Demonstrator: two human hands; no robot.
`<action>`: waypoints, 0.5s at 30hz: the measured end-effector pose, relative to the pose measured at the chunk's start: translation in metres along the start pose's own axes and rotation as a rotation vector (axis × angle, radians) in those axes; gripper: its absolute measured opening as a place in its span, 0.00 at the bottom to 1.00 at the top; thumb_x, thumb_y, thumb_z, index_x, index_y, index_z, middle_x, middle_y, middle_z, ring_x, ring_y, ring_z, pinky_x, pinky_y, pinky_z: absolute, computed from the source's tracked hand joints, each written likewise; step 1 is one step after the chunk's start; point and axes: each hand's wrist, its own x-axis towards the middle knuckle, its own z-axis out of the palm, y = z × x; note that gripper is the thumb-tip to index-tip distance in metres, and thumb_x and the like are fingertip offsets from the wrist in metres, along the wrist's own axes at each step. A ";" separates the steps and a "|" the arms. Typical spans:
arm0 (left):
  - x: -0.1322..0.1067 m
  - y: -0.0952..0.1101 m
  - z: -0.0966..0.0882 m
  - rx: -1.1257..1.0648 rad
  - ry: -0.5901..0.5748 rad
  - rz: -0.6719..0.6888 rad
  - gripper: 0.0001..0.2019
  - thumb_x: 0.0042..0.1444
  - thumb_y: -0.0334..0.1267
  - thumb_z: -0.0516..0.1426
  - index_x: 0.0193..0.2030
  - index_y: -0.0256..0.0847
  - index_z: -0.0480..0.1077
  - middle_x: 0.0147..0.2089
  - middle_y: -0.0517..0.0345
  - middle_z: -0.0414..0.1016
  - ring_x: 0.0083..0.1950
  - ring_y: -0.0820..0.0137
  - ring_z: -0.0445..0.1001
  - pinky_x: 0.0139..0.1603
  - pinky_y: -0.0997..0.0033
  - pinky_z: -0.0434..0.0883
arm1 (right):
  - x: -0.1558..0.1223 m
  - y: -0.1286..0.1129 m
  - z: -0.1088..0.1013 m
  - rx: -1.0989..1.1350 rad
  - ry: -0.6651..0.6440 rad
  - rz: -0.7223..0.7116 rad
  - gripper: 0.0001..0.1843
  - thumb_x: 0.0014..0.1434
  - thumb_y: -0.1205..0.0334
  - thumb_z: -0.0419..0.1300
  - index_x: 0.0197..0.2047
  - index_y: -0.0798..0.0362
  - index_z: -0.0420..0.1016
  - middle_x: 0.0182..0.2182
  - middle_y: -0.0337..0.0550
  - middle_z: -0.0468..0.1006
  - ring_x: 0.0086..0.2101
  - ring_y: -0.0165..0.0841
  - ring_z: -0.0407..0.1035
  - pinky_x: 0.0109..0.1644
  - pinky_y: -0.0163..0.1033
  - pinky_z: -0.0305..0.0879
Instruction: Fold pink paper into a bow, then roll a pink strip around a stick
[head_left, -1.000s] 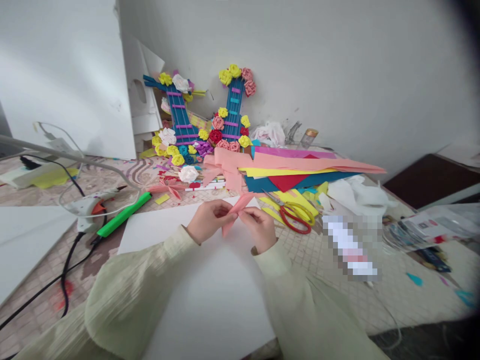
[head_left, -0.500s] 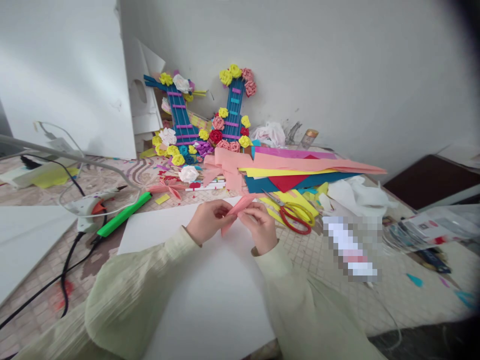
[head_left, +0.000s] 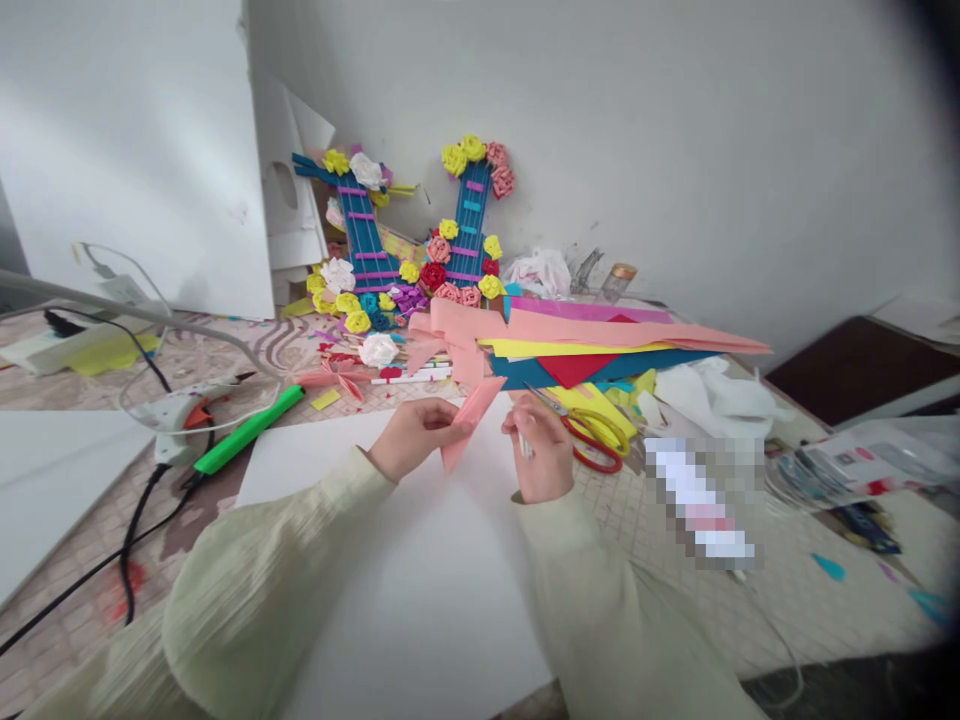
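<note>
- Nearest, a white sheet (head_left: 427,590) lies on the tabletop (head_left: 667,600), running out from between the person's two pale green sleeves (head_left: 255,590).
- Over its far part, the left hand (head_left: 420,437) is clamped on a folded pink paper strip (head_left: 478,412), pinched between thumb and fingers; the strip slants up and to the right.
- The right hand (head_left: 546,450) is just beside the strip but apart from it, fingers curled in; a small whitish thing (head_left: 527,450) shows at them, and I cannot tell whether they grip it.
- Right of that hand lie scissors (head_left: 600,466) with red and yellow handles.
- Well to the left, a glue gun (head_left: 172,412) lies near a bright green stick (head_left: 249,430).
- Beyond the hands, a white paper flower (head_left: 377,349) lies left of stacked coloured paper (head_left: 637,332).
- Farthest, two blue shapes (head_left: 469,235) trimmed with paper flowers stand before the grey wall (head_left: 637,130).
</note>
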 end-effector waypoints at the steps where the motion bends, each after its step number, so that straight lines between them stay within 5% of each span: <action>1: 0.000 0.001 0.000 -0.023 0.007 -0.020 0.14 0.37 0.42 0.62 0.27 0.34 0.68 0.26 0.59 0.71 0.27 0.75 0.68 0.27 0.78 0.64 | 0.001 0.000 0.001 0.061 0.025 0.067 0.04 0.41 0.63 0.63 0.24 0.51 0.72 0.26 0.36 0.68 0.25 0.25 0.63 0.30 0.35 0.59; 5: 0.000 0.003 0.000 -0.075 0.018 -0.057 0.14 0.36 0.42 0.63 0.26 0.34 0.68 0.25 0.61 0.70 0.26 0.77 0.67 0.26 0.79 0.62 | 0.002 -0.004 0.004 0.185 0.113 0.236 0.07 0.37 0.62 0.64 0.24 0.51 0.72 0.28 0.35 0.71 0.27 0.26 0.67 0.30 0.34 0.60; 15: 0.001 0.004 -0.002 -0.101 0.034 -0.046 0.13 0.36 0.41 0.63 0.26 0.34 0.68 0.23 0.62 0.69 0.23 0.79 0.65 0.23 0.80 0.61 | 0.001 -0.004 0.004 0.129 0.019 0.352 0.04 0.40 0.63 0.61 0.22 0.55 0.72 0.25 0.37 0.72 0.26 0.27 0.66 0.29 0.34 0.60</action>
